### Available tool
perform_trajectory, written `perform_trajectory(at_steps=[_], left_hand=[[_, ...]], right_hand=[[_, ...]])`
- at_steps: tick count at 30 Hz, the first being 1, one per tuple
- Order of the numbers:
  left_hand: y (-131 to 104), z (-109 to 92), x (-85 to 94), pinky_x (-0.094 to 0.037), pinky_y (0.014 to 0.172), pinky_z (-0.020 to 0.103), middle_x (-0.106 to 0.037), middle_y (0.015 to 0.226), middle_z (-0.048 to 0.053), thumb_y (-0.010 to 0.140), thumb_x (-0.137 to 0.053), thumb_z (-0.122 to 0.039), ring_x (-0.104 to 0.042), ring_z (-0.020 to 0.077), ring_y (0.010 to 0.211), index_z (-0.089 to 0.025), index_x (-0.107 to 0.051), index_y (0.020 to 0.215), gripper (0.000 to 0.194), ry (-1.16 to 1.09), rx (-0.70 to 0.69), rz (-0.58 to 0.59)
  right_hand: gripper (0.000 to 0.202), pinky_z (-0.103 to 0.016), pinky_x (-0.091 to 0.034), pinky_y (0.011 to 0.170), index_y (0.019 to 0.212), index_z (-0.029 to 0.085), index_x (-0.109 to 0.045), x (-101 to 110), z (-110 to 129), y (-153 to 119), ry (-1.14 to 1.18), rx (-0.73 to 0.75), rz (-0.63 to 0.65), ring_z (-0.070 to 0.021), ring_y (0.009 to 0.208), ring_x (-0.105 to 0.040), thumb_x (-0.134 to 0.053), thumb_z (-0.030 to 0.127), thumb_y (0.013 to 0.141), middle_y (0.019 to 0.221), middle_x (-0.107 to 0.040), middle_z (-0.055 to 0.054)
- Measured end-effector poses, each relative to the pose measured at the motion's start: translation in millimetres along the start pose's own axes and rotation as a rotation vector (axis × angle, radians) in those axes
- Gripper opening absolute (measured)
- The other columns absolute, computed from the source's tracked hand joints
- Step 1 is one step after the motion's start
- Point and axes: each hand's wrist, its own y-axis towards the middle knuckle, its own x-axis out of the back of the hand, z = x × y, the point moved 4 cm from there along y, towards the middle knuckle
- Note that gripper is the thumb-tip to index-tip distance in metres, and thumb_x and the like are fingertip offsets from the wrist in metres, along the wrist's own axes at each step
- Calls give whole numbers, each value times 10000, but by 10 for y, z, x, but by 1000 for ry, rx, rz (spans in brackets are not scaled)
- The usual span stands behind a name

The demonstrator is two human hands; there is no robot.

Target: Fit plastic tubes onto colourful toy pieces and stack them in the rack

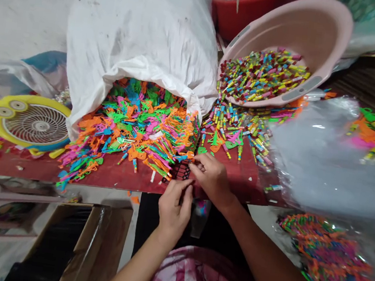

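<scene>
My left hand point(175, 206) is at the table's front edge, fingers curled together beside a small black rack point(182, 171). Whatever it holds, if anything, is hidden. My right hand point(212, 178) is over the rack's right side, thumb and fingers pinched near an orange plastic piece; I cannot make out what is between them. A row of slim colourful plastic sticks point(160, 155) lies left of the rack. Behind it, a heap of bright plastic pieces point(125, 115) in orange, green, pink and blue spills from a big white sack point(146, 23).
A tilted pink basin point(331, 35) holds many small striped tubes point(266, 75), with more spilled on the red table point(237, 182). Left stands a yellow fan point(40, 126); right lies clear plastic bagging point(320, 160). A cardboard box point(112, 231) and a filled bag point(336, 261) are below.
</scene>
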Motion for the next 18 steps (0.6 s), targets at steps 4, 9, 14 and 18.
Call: perform_trajectory(at_steps=[4, 9, 14, 18], left_hand=[[-1, 144, -115, -548, 827, 266, -672, 1054, 75, 970, -466, -221, -658, 158, 961, -207, -623, 1214, 291, 184, 96, 152], [-26, 170, -194, -538, 949, 337, -661, 1196, 100, 982, -420, -223, -634, 206, 1103, -199, -600, 1234, 310, 379, 52, 202], [-38, 228, -220, -543, 951, 329, -617, 1287, 97, 974, -423, -194, -625, 199, 1143, -220, -550, 1272, 325, 410, 68, 193], [-17, 255, -228, -559, 895, 318, -613, 1282, 96, 964, -428, -184, -643, 193, 1085, -204, -554, 1235, 300, 443, 82, 302]], right_hand=[[78, -265, -415, 680, 832, 209, -630, -82, -8, 27, -43, 10, -3, -160, 724, -582, -607, 249, 895, 767, -623, -13], [123, -271, -408, 630, 787, 209, -617, -21, 28, 71, -21, 35, -32, -148, 651, -559, -596, 255, 899, 723, -621, -9], [126, -281, -438, 668, 793, 212, -623, -32, 58, 75, -35, 66, 11, -160, 698, -585, -588, 263, 903, 749, -631, -14], [129, -297, -452, 715, 814, 210, -621, -49, 78, 83, -81, 88, 10, -172, 743, -594, -573, 273, 915, 772, -629, -24]])
